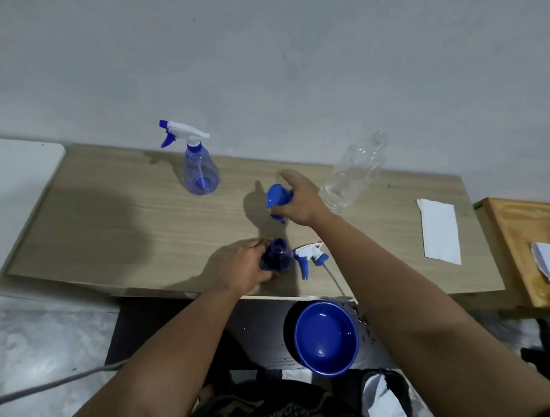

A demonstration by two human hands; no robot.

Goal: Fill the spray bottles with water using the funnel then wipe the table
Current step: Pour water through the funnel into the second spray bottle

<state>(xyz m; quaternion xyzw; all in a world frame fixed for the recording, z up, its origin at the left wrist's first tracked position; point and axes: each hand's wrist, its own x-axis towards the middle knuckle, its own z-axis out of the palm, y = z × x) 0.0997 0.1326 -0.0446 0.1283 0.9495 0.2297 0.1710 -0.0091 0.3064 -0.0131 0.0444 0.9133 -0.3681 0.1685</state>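
Right hand [299, 200] grips the blue funnel [277, 196] above mid-table [110, 201], fingers curled round it with the index finger extended; the funnel's spout is mostly hidden under the palm. Left hand [246, 265] wraps the open blue spray bottle [275, 257] upright near the table's front edge, lower body hidden by the fingers. Its detached trigger sprayer [309, 257] lies just beside it, dip tube partly covered by the right forearm; second spray bottle [199, 170] stands assembled at the back.

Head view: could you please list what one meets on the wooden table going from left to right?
Capped spray bottle → left hand gripping the open spray bottle → detached trigger head → clear plastic bottle → folded white paper.
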